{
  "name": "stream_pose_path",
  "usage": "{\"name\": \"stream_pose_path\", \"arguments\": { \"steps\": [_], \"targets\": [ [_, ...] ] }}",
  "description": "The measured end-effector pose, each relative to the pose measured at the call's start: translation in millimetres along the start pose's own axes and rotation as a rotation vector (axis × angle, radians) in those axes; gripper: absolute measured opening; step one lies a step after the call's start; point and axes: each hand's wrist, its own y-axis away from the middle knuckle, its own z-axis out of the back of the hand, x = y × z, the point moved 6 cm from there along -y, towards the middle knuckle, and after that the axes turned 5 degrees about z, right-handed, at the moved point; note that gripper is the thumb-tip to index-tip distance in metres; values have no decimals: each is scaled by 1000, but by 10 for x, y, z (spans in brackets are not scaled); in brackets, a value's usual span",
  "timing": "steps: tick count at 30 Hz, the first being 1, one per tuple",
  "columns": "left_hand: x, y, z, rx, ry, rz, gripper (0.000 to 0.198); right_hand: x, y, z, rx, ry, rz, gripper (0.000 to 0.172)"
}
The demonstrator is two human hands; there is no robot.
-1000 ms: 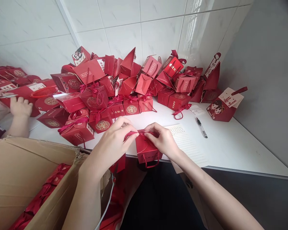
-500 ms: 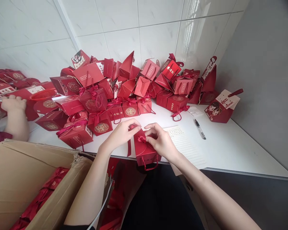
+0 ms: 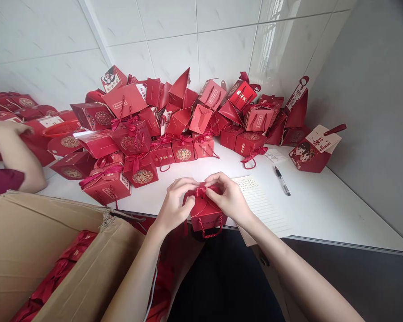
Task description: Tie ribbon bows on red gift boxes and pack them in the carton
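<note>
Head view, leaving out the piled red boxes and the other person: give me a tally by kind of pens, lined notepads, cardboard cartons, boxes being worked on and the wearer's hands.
Pen: 1
Lined notepad: 1
Cardboard carton: 1
Red box between the hands: 1
Hands, left and right: 2
Total: 6

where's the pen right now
In the head view, right of centre, the pen lies on the white tabletop, between the lined paper to its left and the red box with two cartoon figures to its right.
</note>
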Motion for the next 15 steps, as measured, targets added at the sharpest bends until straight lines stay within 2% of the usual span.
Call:
{"name": "stream_pose_path", "arguments": {
  "steps": [7,15],
  "targets": [
    [-47,50,-46,-100,-129,130,19,-11,-6,27,-27,7,-22,11],
    [35,59,-118,-66,120,245,29,8,-40,38,19,-47,-6,8]
  ]
}}
